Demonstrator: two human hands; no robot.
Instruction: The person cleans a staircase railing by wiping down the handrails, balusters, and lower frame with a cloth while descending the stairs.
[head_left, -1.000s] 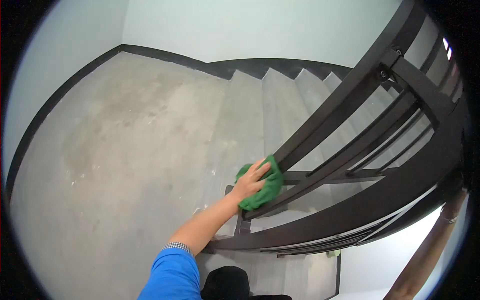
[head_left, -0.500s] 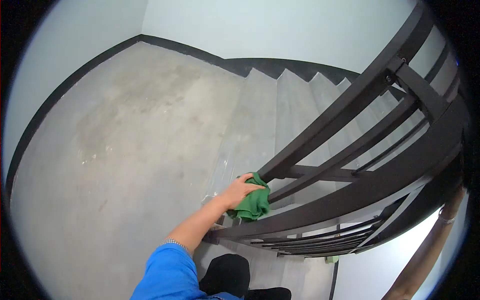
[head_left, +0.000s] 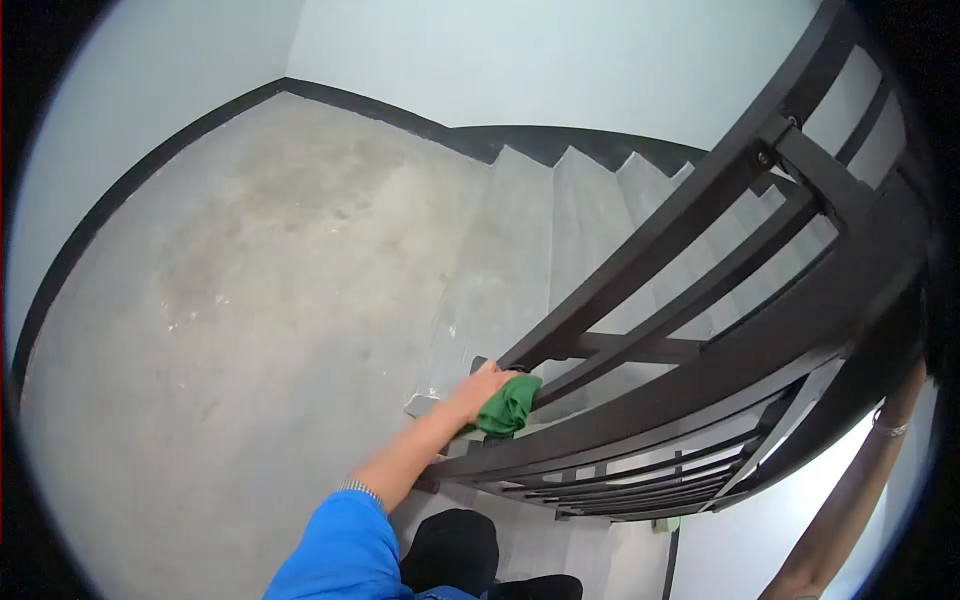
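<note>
My left hand [head_left: 485,388] is wrapped around a green cloth [head_left: 511,405], which bunches out below the fingers. Hand and cloth are at the lower end of the dark brown stair railing [head_left: 600,305], against its end post. At the right edge, my right forearm reaches up to the dark handrail [head_left: 800,335]. Just past a bracelet [head_left: 890,425], my right hand [head_left: 906,390] goes out of sight behind the rail and the dark image border, so its fingers are hidden.
Grey stairs [head_left: 585,235] rise to the right behind the railing. A concrete landing [head_left: 280,280] with stains spreads at left, edged by a black skirting [head_left: 130,190]. Below the railing, more steps lead down, and a small light-green object [head_left: 665,524] lies there.
My left hand with the green cloth has moved slightly down along the railing's end, and the cloth is more bunched up. My right arm has stayed nearly in place.
</note>
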